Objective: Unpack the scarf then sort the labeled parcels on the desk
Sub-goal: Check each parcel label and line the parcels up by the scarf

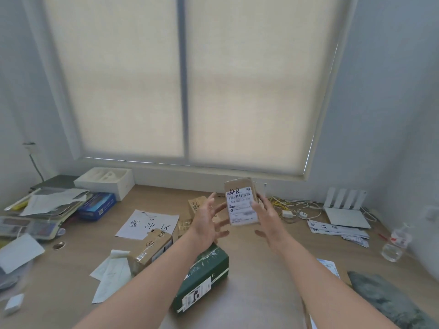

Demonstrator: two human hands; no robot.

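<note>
Wooden desk (249,269) under a window w/ cream roller blinds (185,86) is the sorting surface. Small brown cardboard parcel w/ white shipping label (242,205) is up in the air above the desk, label facing the person, handwritten blue characters on top. Right hand (264,214) grips its right edge, thumb over the label, fingers wrapped behind; left hand (209,222) sits just beside the parcel's left edge w/ fingers spread apart, whether touching can't be told.

Judged step: reading the label to pick a pile. To do it well, person should hold the parcel steady and square to the eyes, keep the thumb off the barcode & writing, steady the far edge w/ the left hand.

Below lie a dark green box w/ tape and label (202,279), a taped brown carton (149,250) and a white paper sheet w/ three large black characters (148,224), likely a zone marker. White router w/ four antennas (344,210) stands well apart on the right.
</note>
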